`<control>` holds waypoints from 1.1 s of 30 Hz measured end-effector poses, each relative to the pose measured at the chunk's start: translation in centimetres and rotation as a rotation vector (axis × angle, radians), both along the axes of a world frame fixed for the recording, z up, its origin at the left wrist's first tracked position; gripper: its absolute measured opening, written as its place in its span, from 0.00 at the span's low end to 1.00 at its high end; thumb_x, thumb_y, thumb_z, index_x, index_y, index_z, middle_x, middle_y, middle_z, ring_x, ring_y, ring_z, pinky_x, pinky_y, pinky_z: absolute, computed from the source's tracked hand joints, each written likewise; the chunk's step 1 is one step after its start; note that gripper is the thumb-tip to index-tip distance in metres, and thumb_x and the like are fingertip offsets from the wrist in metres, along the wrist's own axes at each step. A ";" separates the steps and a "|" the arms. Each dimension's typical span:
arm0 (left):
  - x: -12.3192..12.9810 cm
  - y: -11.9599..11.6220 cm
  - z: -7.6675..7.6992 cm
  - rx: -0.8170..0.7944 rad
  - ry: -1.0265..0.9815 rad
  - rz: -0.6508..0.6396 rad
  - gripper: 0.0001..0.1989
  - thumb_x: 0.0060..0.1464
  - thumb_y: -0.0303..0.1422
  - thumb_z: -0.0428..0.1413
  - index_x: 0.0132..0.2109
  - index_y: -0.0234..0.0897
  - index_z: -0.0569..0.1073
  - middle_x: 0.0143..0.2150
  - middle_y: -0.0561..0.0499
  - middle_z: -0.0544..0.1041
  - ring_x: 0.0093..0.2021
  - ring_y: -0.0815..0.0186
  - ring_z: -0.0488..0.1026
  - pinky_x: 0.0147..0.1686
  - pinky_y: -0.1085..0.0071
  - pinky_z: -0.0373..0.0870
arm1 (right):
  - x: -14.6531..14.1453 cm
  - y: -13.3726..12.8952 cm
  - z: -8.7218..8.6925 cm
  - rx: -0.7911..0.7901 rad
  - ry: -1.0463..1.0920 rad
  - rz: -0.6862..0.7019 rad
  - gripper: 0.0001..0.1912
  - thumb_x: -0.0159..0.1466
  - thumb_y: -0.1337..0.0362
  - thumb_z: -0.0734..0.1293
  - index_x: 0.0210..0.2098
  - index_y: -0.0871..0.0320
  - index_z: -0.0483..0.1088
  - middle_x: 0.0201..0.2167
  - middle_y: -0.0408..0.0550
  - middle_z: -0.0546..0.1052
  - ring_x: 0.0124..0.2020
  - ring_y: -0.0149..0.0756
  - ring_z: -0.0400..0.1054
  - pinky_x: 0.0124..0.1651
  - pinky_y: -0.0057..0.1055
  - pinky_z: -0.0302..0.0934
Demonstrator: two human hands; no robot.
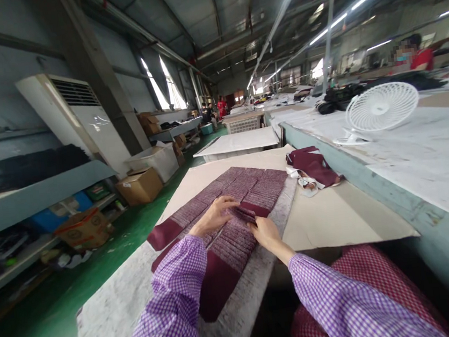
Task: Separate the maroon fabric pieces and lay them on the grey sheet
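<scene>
Rows of overlapping maroon fabric pieces (226,255) with a speckled, ribbed texture and plain dark ends lie across a grey board (113,295). Over their middle, my left hand (216,215) has its fingers bent on the far edge of a small maroon piece (246,213). My right hand (266,232) pinches the near right side of that same piece, which is slightly raised above the rows. Both hands are close together. A crumpled maroon cloth with white parts (313,168) rests beyond them, at the right.
Cream cardboard (335,215) extends under and beyond the board. On the long table (422,162) at the right stands a white fan (382,107). Cardboard boxes (139,186) and shelves line the left. People are visible in the background.
</scene>
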State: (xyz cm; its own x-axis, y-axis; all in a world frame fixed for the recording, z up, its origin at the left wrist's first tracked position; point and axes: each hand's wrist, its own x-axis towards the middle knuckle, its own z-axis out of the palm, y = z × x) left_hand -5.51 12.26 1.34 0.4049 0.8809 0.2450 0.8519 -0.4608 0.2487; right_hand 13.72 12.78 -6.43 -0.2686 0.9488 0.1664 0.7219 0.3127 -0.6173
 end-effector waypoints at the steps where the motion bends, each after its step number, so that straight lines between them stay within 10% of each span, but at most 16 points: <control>1: -0.7 -0.2 0.1 -0.018 -0.037 0.023 0.20 0.57 0.31 0.48 0.56 0.44 0.67 0.58 0.51 0.66 0.59 0.63 0.58 0.57 0.68 0.55 | 0.0 0.0 0.0 0.003 -0.017 -0.007 0.14 0.64 0.63 0.59 0.44 0.60 0.73 0.38 0.58 0.78 0.42 0.44 0.72 0.41 0.32 0.61; 13: -5.9 -4.9 -5.3 -0.332 0.078 0.200 0.43 0.42 0.28 0.62 0.65 0.44 0.54 0.69 0.46 0.48 0.68 0.53 0.40 0.60 0.54 0.49 | 0.2 -1.4 0.3 0.067 -0.113 0.027 0.15 0.66 0.61 0.58 0.42 0.61 0.74 0.35 0.57 0.78 0.38 0.43 0.73 0.37 0.30 0.58; 24: -6.2 -4.4 -5.1 -0.364 0.029 0.185 0.46 0.40 0.25 0.63 0.65 0.44 0.53 0.69 0.44 0.49 0.68 0.52 0.44 0.61 0.53 0.48 | -0.6 -4.6 1.8 0.235 0.055 0.288 0.17 0.68 0.60 0.56 0.39 0.58 0.74 0.35 0.52 0.78 0.36 0.39 0.73 0.38 0.28 0.61; 33: -5.7 -5.0 -4.8 -0.311 0.104 0.119 0.27 0.43 0.26 0.62 0.53 0.45 0.71 0.62 0.48 0.61 0.64 0.50 0.50 0.62 0.45 0.40 | 0.2 -7.6 3.6 0.448 0.439 0.468 0.14 0.66 0.60 0.59 0.36 0.58 0.74 0.30 0.49 0.78 0.31 0.37 0.73 0.36 0.30 0.67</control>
State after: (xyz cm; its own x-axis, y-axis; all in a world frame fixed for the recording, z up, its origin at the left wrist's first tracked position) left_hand -11.22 7.29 -3.48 0.3038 0.9494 -0.0795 0.9231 -0.2727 0.2710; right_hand 13.90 5.19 -2.87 -0.4453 0.5703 0.6903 0.1728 0.8111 -0.5587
